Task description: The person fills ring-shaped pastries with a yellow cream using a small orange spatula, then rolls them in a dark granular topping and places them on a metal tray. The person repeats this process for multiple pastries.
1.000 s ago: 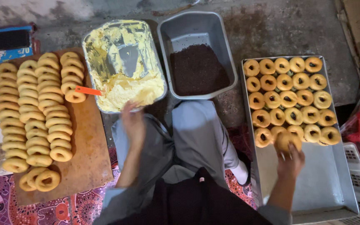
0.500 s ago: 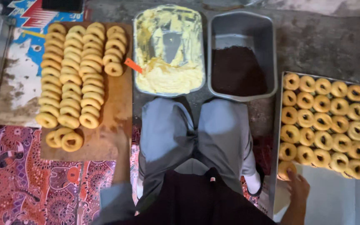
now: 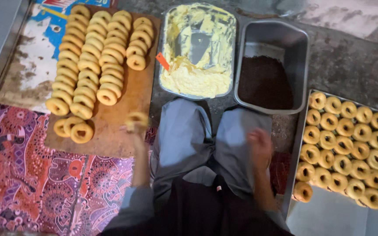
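The left hand is closed around a plain doughnut, fingers wrapped on its rim, held just above the near right part of the wooden board. The picture is blurred there, so the exact grip cannot be made out. On the board, further from the person, lie rows of doughnuts, and three more sit at its near left corner. The ring looks light and soft, easily dented, probably a little greasy; a loose hold by the outer edge suits it best. The right hand hangs empty and half-open over the right knee, right of the board. Beyond the board's right edge stands a tray of yellow cream.
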